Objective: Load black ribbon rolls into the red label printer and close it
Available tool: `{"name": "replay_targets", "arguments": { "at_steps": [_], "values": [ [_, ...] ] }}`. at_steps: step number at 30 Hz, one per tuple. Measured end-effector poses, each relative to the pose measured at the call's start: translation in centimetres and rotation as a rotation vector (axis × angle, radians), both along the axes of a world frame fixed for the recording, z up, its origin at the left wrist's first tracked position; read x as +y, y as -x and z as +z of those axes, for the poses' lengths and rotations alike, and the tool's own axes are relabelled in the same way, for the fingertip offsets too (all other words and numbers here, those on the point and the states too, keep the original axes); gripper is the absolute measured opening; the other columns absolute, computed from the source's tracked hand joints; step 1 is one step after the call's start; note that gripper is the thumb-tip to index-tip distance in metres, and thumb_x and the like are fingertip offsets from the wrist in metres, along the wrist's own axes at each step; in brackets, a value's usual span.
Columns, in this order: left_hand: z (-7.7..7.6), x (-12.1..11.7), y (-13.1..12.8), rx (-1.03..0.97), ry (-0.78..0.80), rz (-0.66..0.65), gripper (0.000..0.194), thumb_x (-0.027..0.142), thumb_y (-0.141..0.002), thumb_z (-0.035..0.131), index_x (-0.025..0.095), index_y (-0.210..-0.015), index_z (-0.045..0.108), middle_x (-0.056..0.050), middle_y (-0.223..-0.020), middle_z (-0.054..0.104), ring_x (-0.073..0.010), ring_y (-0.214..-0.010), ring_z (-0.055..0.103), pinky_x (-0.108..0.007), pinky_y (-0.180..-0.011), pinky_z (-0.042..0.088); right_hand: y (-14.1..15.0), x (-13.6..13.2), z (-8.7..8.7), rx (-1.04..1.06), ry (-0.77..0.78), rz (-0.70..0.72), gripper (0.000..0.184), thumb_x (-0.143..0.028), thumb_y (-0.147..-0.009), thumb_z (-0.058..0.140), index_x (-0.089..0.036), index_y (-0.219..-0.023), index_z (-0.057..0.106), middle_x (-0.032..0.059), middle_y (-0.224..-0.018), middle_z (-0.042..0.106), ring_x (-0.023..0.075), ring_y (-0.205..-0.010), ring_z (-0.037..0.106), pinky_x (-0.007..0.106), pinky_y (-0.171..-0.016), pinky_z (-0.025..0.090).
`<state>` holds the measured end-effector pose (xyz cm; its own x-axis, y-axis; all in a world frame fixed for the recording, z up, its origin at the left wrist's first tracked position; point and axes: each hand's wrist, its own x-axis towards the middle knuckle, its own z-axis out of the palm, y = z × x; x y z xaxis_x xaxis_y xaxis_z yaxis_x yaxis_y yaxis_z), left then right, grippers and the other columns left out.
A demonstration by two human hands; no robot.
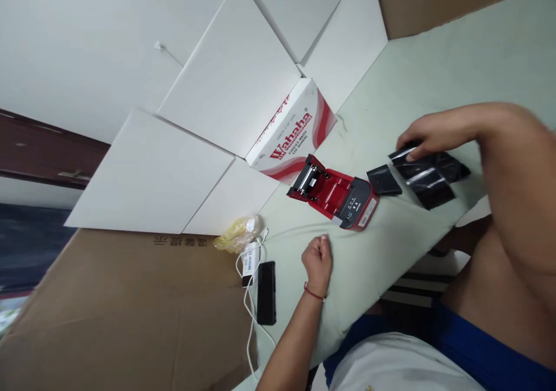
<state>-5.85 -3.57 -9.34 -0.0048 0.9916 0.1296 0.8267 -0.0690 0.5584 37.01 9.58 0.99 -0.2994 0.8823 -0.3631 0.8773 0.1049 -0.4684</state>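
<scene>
A small red and black printer (334,194) sits on the table with its lid flipped up, showing an empty red bay. To its right, my right hand (428,136) pinches a glossy black sheet (428,185) from above, the thumb lying across it. Another black piece (384,181) lies between that sheet and the printer, touching or nearly touching the printer's end. Below the printer, my left hand (318,263) rests on the table in a closed fist, apart from the printer, with a red cord on the wrist. Nothing shows in its curled fingers.
A Wahaha carton (295,136) stands behind the printer against white panels (230,72). Left of my left hand lie a black phone (266,292), a white cable (247,310), a small white box (251,260) and a yellowish plastic bag (238,234). Cardboard (143,310) borders the left side.
</scene>
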Motion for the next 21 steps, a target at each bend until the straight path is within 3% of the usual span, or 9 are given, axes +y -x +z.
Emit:
{"name": "replay_targets", "arguments": {
  "at_steps": [2,4,8,10,13,17,21],
  "values": [
    [0.1,0.0,0.0,0.007,-0.007,0.02,0.045,0.04,-0.106,0.044,0.024,-0.065,0.034,0.006,-0.058,0.038,-0.0136,-0.058,0.039,-0.028,-0.061,0.031,1.8,0.7,-0.6,-0.062,0.093,0.012,0.036,-0.017,-0.095,0.068,-0.014,-0.13,0.078,0.0128,-0.116,0.079,0.0177,-0.09,0.068,0.032,-0.081,0.045],
    [0.1,0.1,0.2,0.006,-0.014,0.047,0.041,0.037,-0.106,0.041,0.025,-0.067,0.038,0.004,-0.062,0.044,-0.015,-0.061,0.044,-0.027,-0.063,0.035,2.7,1.2,-0.7,-0.086,0.078,-0.011,0.047,-0.017,-0.094,0.069,-0.013,-0.14,0.073,0.016,-0.126,0.076,0.0199,-0.096,0.067,0.033,-0.084,0.044],
    [0.0,0.1,0.5,-0.01,-0.043,0.035,0.019,0.019,-0.098,0.042,0.024,-0.083,0.053,-0.001,-0.078,0.063,-0.0177,-0.074,0.059,-0.028,-0.076,0.045,0.5,1.8,-0.3,-0.091,-0.043,-0.135,0.04,-0.016,-0.098,0.065,-0.013,-0.135,0.076,0.0165,-0.128,0.076,0.0181,-0.102,0.065,0.033,-0.086,0.04],
    [0.0,0.2,0.6,0.022,-0.051,0.013,0.018,0.011,-0.091,0.041,0.023,-0.084,0.052,-0.001,-0.078,0.063,-0.0178,-0.074,0.059,-0.028,-0.076,0.045,-1.5,2.0,-0.6,-0.154,-0.035,-0.218,0.037,-0.013,-0.095,0.065,-0.011,-0.129,0.079,0.0173,-0.124,0.077,0.0174,-0.102,0.064,0.034,-0.086,0.038],
    [-0.2,0.3,0.6,0.095,-0.043,-0.013,0.021,0.006,-0.086,0.04,0.024,-0.079,0.05,0.002,-0.07,0.056,-0.0176,-0.068,0.054,-0.028,-0.072,0.04,-3.5,2.2,-1.9,-0.215,0.054,-0.232,0.046,-0.012,-0.091,0.068,-0.01,-0.137,0.075,0.019,-0.125,0.076,0.0175,-0.102,0.063,0.038,-0.083,0.035],
    [-0.4,0.4,0.6,0.116,-0.039,-0.03,0.022,0.004,-0.083,0.041,0.023,-0.079,0.053,0.002,-0.071,0.057,-0.0175,-0.068,0.054,-0.027,-0.072,0.039,-2.8,2.4,-3.7,-0.222,0.061,-0.229,0.054,-0.014,-0.091,0.069,-0.01,-0.145,0.069,0.0212,-0.127,0.074,0.017,-0.1,0.064,0.038,-0.081,0.034],
    [-0.5,0.4,0.6,0.139,-0.022,-0.023,0.024,0.002,-0.082,0.041,0.023,-0.08,0.054,0.001,-0.073,0.06,-0.0175,-0.071,0.057,-0.027,-0.074,0.039,-1.8,1.8,-3.0,-0.192,0.06,-0.234,0.044,-0.013,-0.088,0.075,-0.016,-0.131,0.079,0.0156,-0.122,0.078,0.0158,-0.093,0.065,0.032,-0.08,0.037]
  ]
}}
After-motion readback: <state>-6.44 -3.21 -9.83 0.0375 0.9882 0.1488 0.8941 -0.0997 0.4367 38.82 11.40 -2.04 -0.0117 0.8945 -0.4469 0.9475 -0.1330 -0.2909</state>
